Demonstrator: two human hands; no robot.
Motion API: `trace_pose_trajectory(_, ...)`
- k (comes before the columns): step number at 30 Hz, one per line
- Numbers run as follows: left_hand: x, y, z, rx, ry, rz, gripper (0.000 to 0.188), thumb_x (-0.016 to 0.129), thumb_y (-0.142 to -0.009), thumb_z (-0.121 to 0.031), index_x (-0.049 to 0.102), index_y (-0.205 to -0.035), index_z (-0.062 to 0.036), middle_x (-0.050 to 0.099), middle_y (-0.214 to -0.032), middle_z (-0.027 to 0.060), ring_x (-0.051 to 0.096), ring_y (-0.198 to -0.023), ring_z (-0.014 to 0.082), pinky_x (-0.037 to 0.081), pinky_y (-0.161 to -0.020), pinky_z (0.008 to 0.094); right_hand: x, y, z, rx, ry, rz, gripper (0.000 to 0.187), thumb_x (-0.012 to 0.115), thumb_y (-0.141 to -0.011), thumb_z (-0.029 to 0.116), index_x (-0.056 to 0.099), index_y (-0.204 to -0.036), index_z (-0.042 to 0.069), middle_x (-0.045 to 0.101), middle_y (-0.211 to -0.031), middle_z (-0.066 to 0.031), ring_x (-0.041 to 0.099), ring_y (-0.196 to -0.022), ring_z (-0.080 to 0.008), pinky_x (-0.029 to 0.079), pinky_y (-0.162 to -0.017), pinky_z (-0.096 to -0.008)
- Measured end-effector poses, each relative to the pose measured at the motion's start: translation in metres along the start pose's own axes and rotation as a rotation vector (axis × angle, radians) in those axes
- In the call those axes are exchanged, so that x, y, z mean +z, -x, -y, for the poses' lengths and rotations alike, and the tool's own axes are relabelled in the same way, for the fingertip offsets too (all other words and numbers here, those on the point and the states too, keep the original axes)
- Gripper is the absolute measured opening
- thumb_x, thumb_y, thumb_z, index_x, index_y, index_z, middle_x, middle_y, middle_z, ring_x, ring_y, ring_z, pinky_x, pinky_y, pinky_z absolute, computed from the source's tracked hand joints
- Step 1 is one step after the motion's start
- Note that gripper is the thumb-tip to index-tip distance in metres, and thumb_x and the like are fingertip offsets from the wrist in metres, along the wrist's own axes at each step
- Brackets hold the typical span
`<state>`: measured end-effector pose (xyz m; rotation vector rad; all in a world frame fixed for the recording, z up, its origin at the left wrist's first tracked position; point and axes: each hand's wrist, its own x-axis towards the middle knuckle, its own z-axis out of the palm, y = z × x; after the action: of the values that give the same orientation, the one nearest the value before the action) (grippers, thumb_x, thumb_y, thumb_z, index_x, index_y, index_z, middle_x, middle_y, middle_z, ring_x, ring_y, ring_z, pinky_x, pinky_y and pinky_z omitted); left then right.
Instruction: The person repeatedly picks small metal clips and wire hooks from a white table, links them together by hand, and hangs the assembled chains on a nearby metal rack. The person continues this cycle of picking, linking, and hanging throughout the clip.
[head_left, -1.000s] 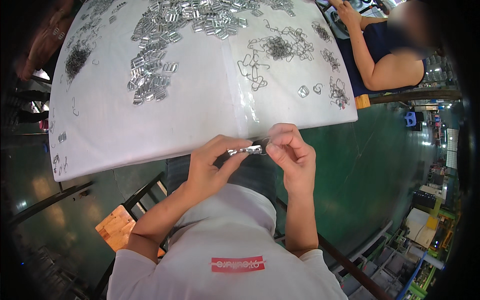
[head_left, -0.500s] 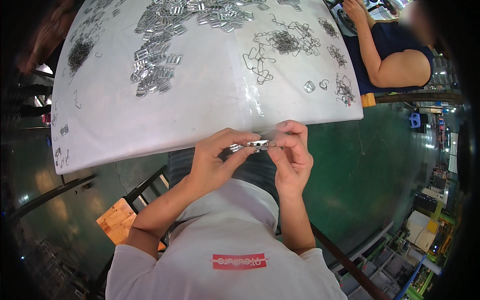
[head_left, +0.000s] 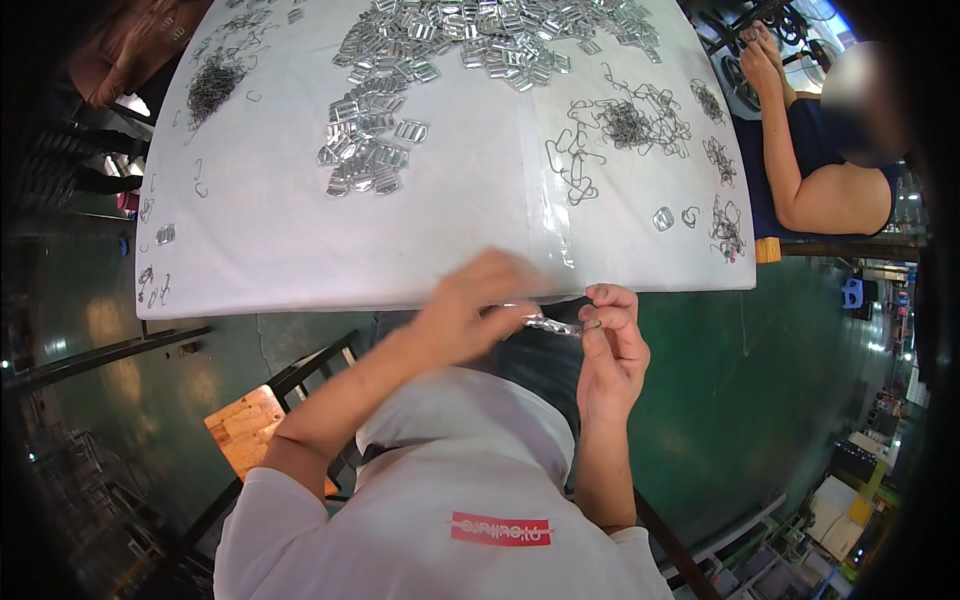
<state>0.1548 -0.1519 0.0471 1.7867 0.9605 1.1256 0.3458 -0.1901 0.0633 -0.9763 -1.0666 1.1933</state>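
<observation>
A shiny metal slide buckle is off the table's near edge, in front of my body. My right hand pinches its right end between thumb and fingers, and a bit of wire seems to show at the fingertips. At the buckle's other end is my left hand, smeared by motion. Its thumb lies close to the buckle, but whether it touches cannot be made out. On the white-covered table beyond lie a large heap of similar metal buckles and a tangle of bent wire loops.
Another wire pile lies at the table's far left. Small wire clusters line the right edge, near a single loose buckle. A person sits at the right. A wooden stool stands at my left.
My view has shifted, so the table sits further right in it. My left hand has gone from a clear pinch at the buckle to a blur. My right hand keeps hold.
</observation>
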Motion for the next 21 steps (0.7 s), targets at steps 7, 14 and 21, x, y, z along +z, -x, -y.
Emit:
trace_pose_trajectory(7,-0.088,-0.073,0.112,-0.094,-1.194,-0.228,0.033,0.059,-0.078,-0.004,0.065,-0.109,-0.0104,0.065,-0.108,0.0038,0.053,-0.106,0.0269,0.042,-0.087,0.0429,-0.001,0.002,-0.005,0.025,-0.031,0.014,0.010,0.063,-0.080,-0.005,0.061,-0.088,0.001,0.048,-0.110,-0.0084,0.045,-0.108,-0.0218,0.036,-0.095,-0.0348)
trace_pose_trajectory(14,-0.070,-0.088,0.086,-0.218,-0.726,-0.121,0.021,0.061,-0.084,-0.010,0.069,-0.102,-0.0125,0.068,-0.089,0.0012,0.062,-0.075,0.0172,0.049,-0.070,0.0339,0.001,0.004,-0.010,0.045,-0.032,-0.031,0.012,0.063,-0.079,-0.008,0.060,-0.087,0.001,0.048,-0.107,-0.0073,0.047,-0.104,-0.0193,0.037,-0.092,-0.0312)
trace_pose_trajectory(21,0.001,-0.033,-0.026,-0.486,0.129,0.122,0.035,0.061,-0.084,0.000,0.059,-0.118,-0.0039,0.052,-0.079,-0.0025,0.050,-0.065,0.0035,0.042,-0.057,0.0189,-0.003,0.004,-0.015,-0.020,0.046,-0.062,0.008,0.067,-0.080,-0.003,0.061,-0.085,0.000,0.050,-0.101,-0.0058,0.050,-0.095,-0.0155,0.040,-0.085,-0.0264)
